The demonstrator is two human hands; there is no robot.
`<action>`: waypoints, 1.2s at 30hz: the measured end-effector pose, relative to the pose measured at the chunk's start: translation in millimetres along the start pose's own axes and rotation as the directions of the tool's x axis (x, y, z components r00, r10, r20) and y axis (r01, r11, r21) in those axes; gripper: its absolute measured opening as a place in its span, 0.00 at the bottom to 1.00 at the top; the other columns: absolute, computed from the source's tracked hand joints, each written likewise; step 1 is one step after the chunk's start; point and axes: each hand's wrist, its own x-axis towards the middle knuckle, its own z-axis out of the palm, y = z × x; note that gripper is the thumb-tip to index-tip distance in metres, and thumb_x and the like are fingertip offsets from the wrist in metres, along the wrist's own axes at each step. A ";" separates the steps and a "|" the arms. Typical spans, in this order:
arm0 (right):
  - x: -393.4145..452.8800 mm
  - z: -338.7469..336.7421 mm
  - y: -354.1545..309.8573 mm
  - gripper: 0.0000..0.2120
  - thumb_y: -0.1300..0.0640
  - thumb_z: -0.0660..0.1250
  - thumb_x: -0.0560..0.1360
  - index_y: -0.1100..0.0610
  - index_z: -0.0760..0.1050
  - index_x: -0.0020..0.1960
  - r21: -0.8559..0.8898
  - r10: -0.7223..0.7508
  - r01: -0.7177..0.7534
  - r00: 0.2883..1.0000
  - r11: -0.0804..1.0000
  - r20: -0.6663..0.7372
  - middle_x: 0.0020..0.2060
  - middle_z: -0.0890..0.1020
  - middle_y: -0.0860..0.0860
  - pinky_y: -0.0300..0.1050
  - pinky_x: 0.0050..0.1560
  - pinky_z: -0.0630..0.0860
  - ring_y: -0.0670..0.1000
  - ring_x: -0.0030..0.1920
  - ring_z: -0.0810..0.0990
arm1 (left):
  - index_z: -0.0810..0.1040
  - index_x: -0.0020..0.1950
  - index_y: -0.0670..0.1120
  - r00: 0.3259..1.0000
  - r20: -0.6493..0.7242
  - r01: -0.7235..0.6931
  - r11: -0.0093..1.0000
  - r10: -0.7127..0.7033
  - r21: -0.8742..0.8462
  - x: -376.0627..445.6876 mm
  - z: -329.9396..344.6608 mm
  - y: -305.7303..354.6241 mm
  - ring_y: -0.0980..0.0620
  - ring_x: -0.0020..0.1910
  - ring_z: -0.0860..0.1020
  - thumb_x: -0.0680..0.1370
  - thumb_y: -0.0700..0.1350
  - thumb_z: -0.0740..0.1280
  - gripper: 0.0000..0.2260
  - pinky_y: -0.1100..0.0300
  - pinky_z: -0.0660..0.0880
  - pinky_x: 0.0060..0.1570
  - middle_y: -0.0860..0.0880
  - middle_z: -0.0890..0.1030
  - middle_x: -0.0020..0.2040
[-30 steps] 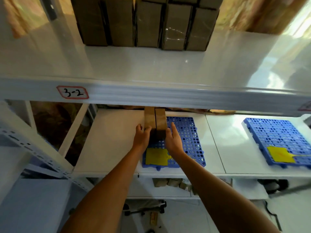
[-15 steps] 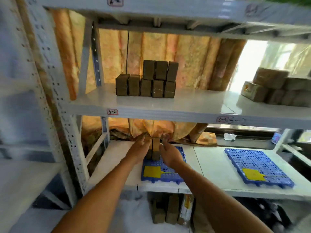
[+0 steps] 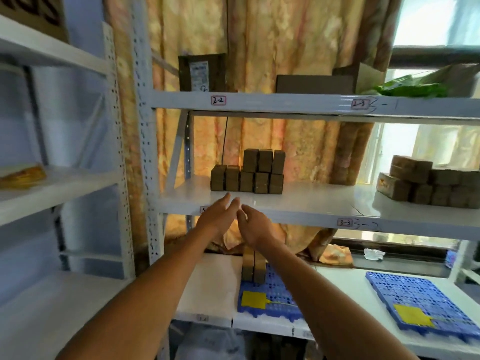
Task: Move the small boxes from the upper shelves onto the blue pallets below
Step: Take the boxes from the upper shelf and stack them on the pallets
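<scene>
Both hands empty, fingers straight and loose: left hand [image 3: 219, 216] and right hand [image 3: 255, 224] are hovering close together just in front of the shelf [image 3: 311, 201] lip, below the boxes [image 3: 246, 175].

Boxes are sitting in a tight block on that shelf: five along the bottom row, three stacked on the right part. More boxes [image 3: 428, 185] are sitting well to the right on the same level. Two boxes [image 3: 253, 266] are already standing on the left pallet [image 3: 270, 302]; the right pallet [image 3: 420, 300] is carrying none.

Handling guess: small cardboard, stiff, probably light, faces look taped so maybe a bit slick. Squeezing a pair between flat palms on the outer side faces looks workable. The top three are looking like the easiest pick; pulling from the bottom right would be undermining them.

Room: open shelf in front of the block, curtain [image 3: 285, 141] behind. Upright [image 3: 145, 178] is standing clear to the left. Main edge to mind going down is the shelf lip, then the low gap above the pallet.
</scene>
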 end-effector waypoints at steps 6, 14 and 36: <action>51.9 19.7 -3.4 0.27 0.45 0.54 0.86 0.55 0.63 0.81 0.038 0.012 -0.010 0.998 0.999 -0.054 0.79 0.68 0.53 0.50 0.77 0.63 0.55 0.78 0.67 | 0.57 0.82 0.57 0.999 -0.040 0.016 0.997 -0.020 -0.080 48.5 -19.2 -19.4 0.45 0.77 0.65 0.80 0.69 0.49 0.32 0.48 0.63 0.74 0.49 0.62 0.81; 161.7 61.7 -7.4 0.17 0.49 0.58 0.83 0.48 0.70 0.71 0.050 0.035 -0.026 0.983 0.998 -0.179 0.63 0.82 0.53 0.51 0.57 0.77 0.56 0.59 0.81 | 0.54 0.82 0.58 0.986 -0.094 0.114 0.969 -0.138 -0.220 176.7 -33.9 -75.4 0.40 0.64 0.77 0.82 0.66 0.52 0.30 0.47 0.76 0.62 0.44 0.71 0.76; 238.9 91.5 2.3 0.13 0.43 0.67 0.80 0.51 0.74 0.56 0.310 0.184 -0.052 0.891 0.949 -0.415 0.45 0.80 0.44 0.43 0.45 0.79 0.47 0.46 0.81 | 0.70 0.70 0.48 0.953 -0.197 0.150 0.924 -0.230 -0.353 258.4 -20.3 -97.5 0.40 0.59 0.78 0.77 0.69 0.53 0.32 0.44 0.71 0.63 0.44 0.80 0.62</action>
